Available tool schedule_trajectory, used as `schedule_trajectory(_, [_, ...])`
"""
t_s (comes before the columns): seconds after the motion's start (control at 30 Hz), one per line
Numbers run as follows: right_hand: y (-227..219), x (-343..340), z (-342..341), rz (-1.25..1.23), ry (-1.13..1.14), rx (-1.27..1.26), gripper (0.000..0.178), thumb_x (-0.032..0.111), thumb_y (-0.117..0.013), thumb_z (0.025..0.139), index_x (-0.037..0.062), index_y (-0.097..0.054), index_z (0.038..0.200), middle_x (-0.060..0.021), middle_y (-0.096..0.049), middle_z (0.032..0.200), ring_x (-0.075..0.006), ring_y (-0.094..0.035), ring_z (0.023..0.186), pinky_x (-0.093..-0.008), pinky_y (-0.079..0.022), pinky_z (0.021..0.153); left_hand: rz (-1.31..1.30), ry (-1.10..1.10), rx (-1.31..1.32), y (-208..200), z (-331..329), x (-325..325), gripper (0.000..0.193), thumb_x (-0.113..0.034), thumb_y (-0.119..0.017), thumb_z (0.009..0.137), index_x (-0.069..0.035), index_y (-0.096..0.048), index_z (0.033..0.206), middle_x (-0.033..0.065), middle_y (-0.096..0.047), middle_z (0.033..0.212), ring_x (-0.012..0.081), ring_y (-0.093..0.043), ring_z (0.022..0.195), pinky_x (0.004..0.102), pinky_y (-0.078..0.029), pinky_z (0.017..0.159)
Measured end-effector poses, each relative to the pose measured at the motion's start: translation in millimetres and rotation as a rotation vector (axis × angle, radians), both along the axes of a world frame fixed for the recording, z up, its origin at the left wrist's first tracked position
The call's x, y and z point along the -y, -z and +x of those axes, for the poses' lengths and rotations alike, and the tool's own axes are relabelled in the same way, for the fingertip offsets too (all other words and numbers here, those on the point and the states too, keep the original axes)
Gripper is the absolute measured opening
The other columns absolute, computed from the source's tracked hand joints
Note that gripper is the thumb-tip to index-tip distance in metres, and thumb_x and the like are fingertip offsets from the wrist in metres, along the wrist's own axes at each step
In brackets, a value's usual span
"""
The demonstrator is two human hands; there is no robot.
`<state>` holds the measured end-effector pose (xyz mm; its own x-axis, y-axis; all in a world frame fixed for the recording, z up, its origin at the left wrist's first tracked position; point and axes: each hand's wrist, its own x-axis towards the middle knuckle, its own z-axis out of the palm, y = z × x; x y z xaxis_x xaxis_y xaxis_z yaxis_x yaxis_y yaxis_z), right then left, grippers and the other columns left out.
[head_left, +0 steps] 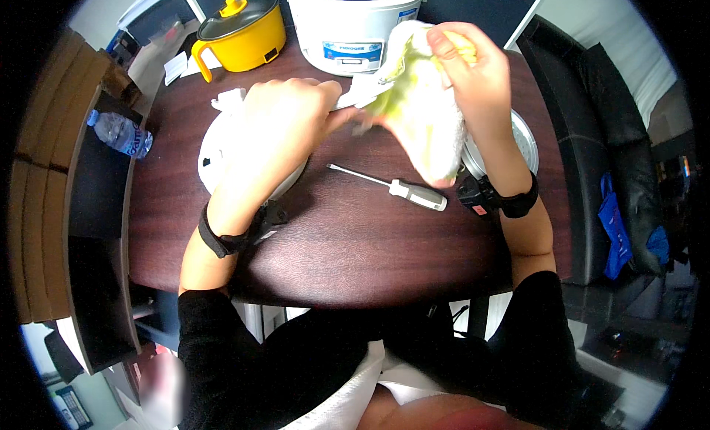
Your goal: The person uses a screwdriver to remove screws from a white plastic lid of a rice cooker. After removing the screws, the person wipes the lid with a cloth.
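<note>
My right hand (473,64) is closed on a white cloth (436,123) with yellow-green patches, holding it up above the table. My left hand (288,112) is closed too, palm down, around a pale narrow piece (356,97) that meets the cloth. Whether that piece is a tool or a corner of the cloth I cannot tell. Under my left hand and wrist lies a white round part (211,150), mostly hidden. A flat screwdriver (418,195) with a white and grey handle lies below the cloth. Beside my right wrist sits a round silvery part (526,141), partly covered.
At the back of the dark wooden table (355,260) stand a white rice cooker body (340,34) and a yellow electric pot (248,45) with a lid. A water bottle (120,134) is off to the left. A black sofa (584,134) stands at the right.
</note>
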<state>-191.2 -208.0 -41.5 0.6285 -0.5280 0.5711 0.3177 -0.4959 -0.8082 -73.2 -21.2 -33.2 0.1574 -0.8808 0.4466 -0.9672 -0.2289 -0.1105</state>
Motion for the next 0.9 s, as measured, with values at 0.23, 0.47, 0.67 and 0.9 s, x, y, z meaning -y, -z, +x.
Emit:
schedule_trajectory(0.23, [7, -44, -1, -0.76, 0.005, 0.003, 0.015, 0.006, -0.062, 0.08, 0.004, -0.062, 0.095, -0.0114, -0.062, 0.093, -0.0248, -0.065, 0.077, -0.0301, -0.052, 0.066, -0.038, 0.043, 0.069, 5, -3, -1, 0.028, -0.032, -0.063, 0.081, -0.006, -0.059, 0.072, 0.0103, -0.059, 0.061, 0.0258, -0.062, 0.057, 0.0353, -0.048, 0.054])
schedule_trajectory(0.47, [12, -34, 6, -0.794, 0.112, -0.001, 0.013, 0.006, -0.062, 0.08, 0.0037, -0.063, 0.093, -0.0092, -0.063, 0.091, -0.0243, -0.065, 0.074, -0.0309, -0.052, 0.061, -0.013, -0.099, 0.059, -3, 0, -4, 0.027, -0.032, -0.063, 0.081, -0.007, -0.061, 0.072, 0.0103, -0.06, 0.062, 0.0251, -0.062, 0.057, 0.0347, -0.049, 0.054])
schedule_trajectory(0.67, [14, 17, 11, -0.319, 0.105, 0.075, 0.018, 0.014, -0.057, 0.091, -0.0008, -0.061, 0.1, -0.0053, -0.065, 0.091, -0.0091, -0.061, 0.084, -0.0231, -0.049, 0.071, -0.125, -0.112, -0.048, -6, 12, -7, 0.035, -0.039, -0.062, 0.083, -0.007, -0.061, 0.069, 0.0107, -0.055, 0.054, 0.0255, -0.059, 0.052, 0.0345, -0.047, 0.051])
schedule_trajectory(0.9, [29, 0, 18, 0.789, -0.392, 0.042, 0.022, 0.019, -0.048, 0.092, 0.0015, -0.058, 0.102, -0.007, -0.063, 0.087, -0.0137, -0.062, 0.077, -0.0262, -0.052, 0.071, -0.2, 0.07, -0.564, -5, 1, 0, 0.039, -0.04, -0.063, 0.083, -0.002, -0.064, 0.079, 0.017, -0.056, 0.057, 0.0308, -0.059, 0.054, 0.0377, -0.044, 0.052])
